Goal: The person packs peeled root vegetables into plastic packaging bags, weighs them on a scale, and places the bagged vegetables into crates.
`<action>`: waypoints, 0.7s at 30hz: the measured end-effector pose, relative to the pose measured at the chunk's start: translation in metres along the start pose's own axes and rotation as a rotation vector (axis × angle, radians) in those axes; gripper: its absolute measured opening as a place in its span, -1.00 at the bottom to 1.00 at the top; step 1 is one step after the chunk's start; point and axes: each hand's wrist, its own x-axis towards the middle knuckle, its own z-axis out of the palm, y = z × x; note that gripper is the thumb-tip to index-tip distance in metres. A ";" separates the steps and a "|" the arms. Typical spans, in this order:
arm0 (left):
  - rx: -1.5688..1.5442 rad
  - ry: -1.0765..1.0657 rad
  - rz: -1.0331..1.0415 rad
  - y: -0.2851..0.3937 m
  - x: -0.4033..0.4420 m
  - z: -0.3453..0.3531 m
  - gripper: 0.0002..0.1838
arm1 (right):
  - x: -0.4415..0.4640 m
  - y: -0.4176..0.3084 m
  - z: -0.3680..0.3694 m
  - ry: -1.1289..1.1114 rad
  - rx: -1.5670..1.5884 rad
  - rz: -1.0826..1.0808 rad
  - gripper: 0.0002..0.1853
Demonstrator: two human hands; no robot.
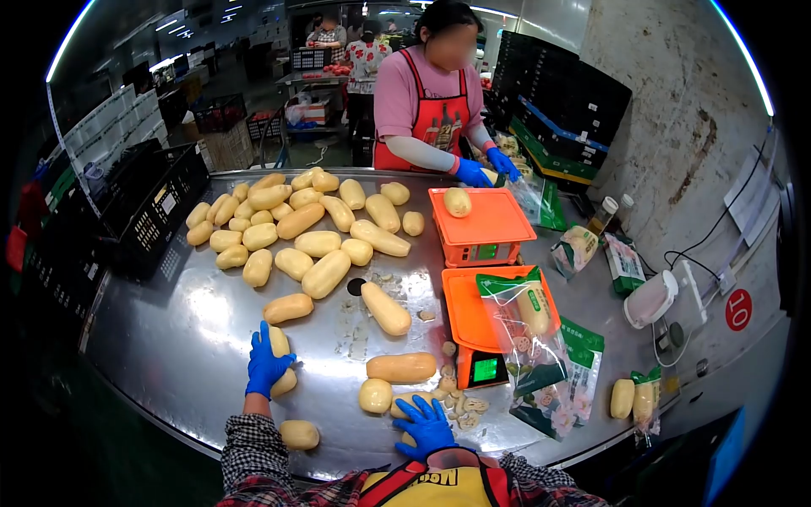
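Both my hands wear blue gloves. My left hand [269,365] lies with fingers apart on a pale lotus root piece [282,383] at the left of the steel table [194,355]. Near the front edge, my right hand [427,428] is spread over root pieces, one [411,404] showing just above its fingers. A squat piece [375,395] and a longer one [401,367] lie beyond it. Another piece [299,434] sits between my hands, nearer the left. The nearer orange scale [460,308] bears a bagged root [534,308].
A large pile of roots [302,221] covers the table's far middle. A co-worker [427,118] in a red apron handles a bag behind the farther orange scale [498,215]. Green printed bags [583,348] lie right of the scales. Black crates [160,211] stand at left.
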 end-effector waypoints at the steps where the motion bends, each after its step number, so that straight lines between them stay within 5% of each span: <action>1: -0.002 0.000 0.004 -0.001 0.000 0.000 0.28 | 0.000 0.000 0.000 -0.004 0.001 0.002 -0.49; 21: 0.006 0.012 0.012 -0.003 0.002 0.003 0.28 | -0.001 0.002 0.004 0.019 0.007 -0.005 -0.49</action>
